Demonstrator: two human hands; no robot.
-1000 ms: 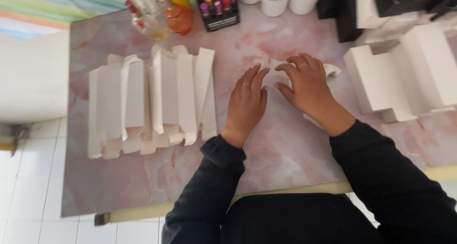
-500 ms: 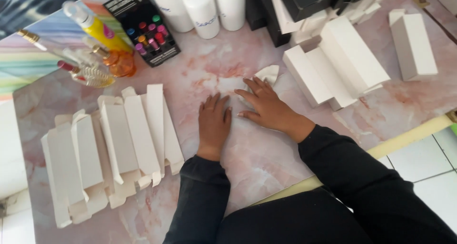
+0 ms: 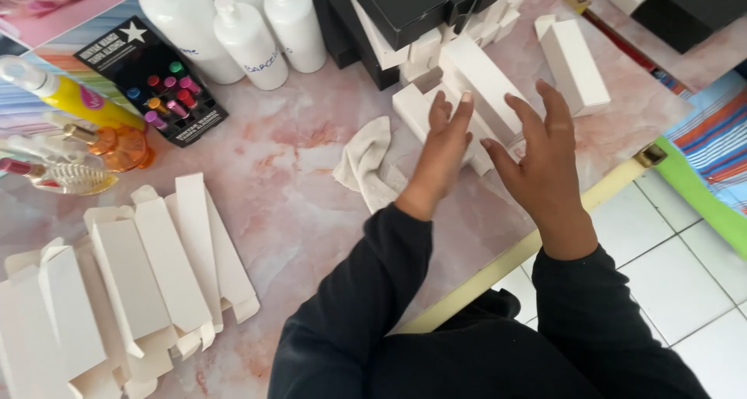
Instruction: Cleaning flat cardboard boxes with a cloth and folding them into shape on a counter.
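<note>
**Both hands raised over a cluster of assembled white cartons**

Just beyond the fingertips of both hands lies a cluster of assembled white cartons [image 3: 475, 76], stacked at angles on the pink marbled table [image 3: 296, 204]. One more white carton [image 3: 574, 63] lies apart from them, off to the right of the right hand. Past the cluster, further from the person, stand black boxes [image 3: 405, 6] with white inserts showing under them. Just left of the left wrist a crumpled cream cloth [image 3: 367, 162] rests on the table, nothing covering it. Further left and away from the hands are three white bottles [image 3: 249, 37], a black display tray of small coloured bottles [image 3: 159, 92], a yellow tube [image 3: 74, 96] and an amber glass bottle [image 3: 117, 146]. Well to the left of the left forearm, a row of flat, unfolded white carton blanks [image 3: 140, 274] overlaps along the near table edge.

The left hand [image 3: 443, 146] is held edge-up, fingers straight and close together, pointing away from the person; it covers part of the carton cluster (whether its fingertips touch a carton cannot be told). The right hand [image 3: 541, 162] is beside it, palm turned toward the left hand, fingers spread and slightly curled. Neither hand grasps anything; both are released. Black sleeves cover both forearms to the wrists.
</note>
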